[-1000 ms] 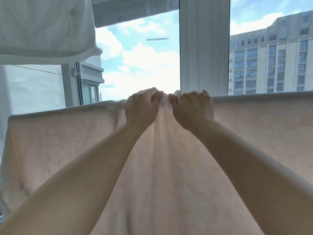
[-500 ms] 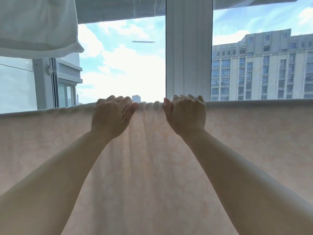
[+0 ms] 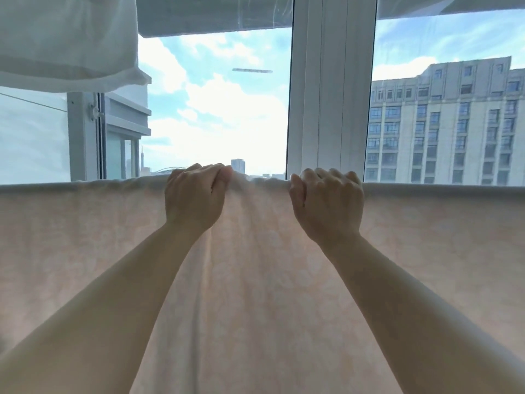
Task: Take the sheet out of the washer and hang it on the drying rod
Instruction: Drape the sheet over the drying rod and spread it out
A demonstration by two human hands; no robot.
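Left hand (image 3: 194,199) and right hand (image 3: 329,206), fingers curled, grasp the top edge of the pale peach patterned sheet (image 3: 255,280), slightly bunched between them.

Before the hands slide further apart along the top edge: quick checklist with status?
1. Left hand closed on the sheet top edge: ok.
2. Right hand closed on the top edge: ok.
3. Edge flat outside the hands: ok.
4. Fabric between the hands smooth: not ok, bunched.
5. Rod under the fold: cannot tell, covered.
6. White cloth overhead clear of the sheet: ok.
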